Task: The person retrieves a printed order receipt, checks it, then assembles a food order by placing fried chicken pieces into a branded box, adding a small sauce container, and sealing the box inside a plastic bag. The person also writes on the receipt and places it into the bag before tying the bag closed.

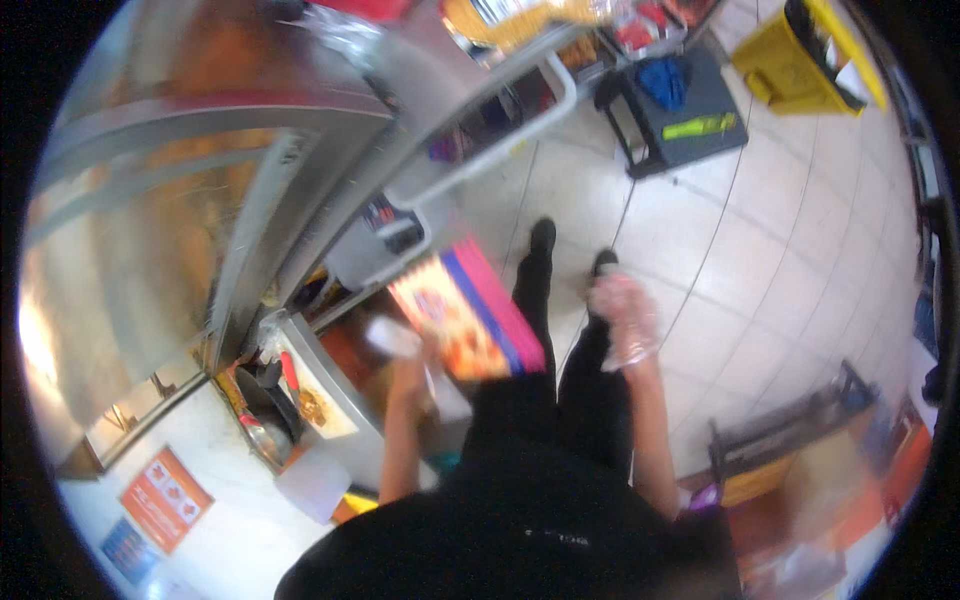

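My left hand [409, 371] is raised over the counter side at the left, blurred, beside a white object [394, 337] at its fingertips; whether it grips this I cannot tell. Just right of it is a printed box [465, 315] with a pink and blue edge and pictures of food; the contact between hand and box is unclear. My right hand [628, 319], in a clear plastic glove, hangs in front of my right leg over the tiled floor. Its fingers look curled, but blur hides whether anything is in them.
At the left stand a glass-fronted metal cabinet [255, 225] and a white board [319, 397] with a red-handled tool [291, 371]. A dark trolley [690, 112] and a yellow bin [795, 67] stand ahead on the floor. A dark rack [795, 435] is at the lower right.
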`<state>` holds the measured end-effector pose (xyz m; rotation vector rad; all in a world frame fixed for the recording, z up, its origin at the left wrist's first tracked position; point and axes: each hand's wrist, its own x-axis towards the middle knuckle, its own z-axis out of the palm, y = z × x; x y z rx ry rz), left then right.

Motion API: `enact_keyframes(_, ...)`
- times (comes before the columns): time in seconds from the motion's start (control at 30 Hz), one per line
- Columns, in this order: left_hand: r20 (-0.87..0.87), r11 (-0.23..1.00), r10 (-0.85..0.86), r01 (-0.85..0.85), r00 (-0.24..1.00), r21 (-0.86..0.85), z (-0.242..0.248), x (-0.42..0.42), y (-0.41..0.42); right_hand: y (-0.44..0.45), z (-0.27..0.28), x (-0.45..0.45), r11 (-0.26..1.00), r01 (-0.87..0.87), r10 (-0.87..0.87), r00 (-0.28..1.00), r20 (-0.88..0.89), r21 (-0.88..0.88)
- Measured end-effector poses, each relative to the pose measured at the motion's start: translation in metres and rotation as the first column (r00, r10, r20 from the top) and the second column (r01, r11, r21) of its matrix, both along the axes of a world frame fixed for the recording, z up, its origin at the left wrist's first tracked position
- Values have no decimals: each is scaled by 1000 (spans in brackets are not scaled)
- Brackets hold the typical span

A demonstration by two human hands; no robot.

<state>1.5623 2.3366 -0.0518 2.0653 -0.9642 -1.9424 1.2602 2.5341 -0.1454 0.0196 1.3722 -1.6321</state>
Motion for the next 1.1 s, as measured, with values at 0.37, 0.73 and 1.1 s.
enact_keyframes(0.37,-57,786,-430,342,901,-516,132,-95,5,-94,254,-41,511,-742,823,569,-3,-433)
enact_keyframes(0.73,-491,931,-326,185,808,-313,191,-154,-65,-185,373,-82,428,-735,290,-439,-850,525)
enact_keyframes(1.1,-470,927,-339,205,815,-313,217,-306,-190,-286,453,-205,281,-716,-98,-684,-723,639)
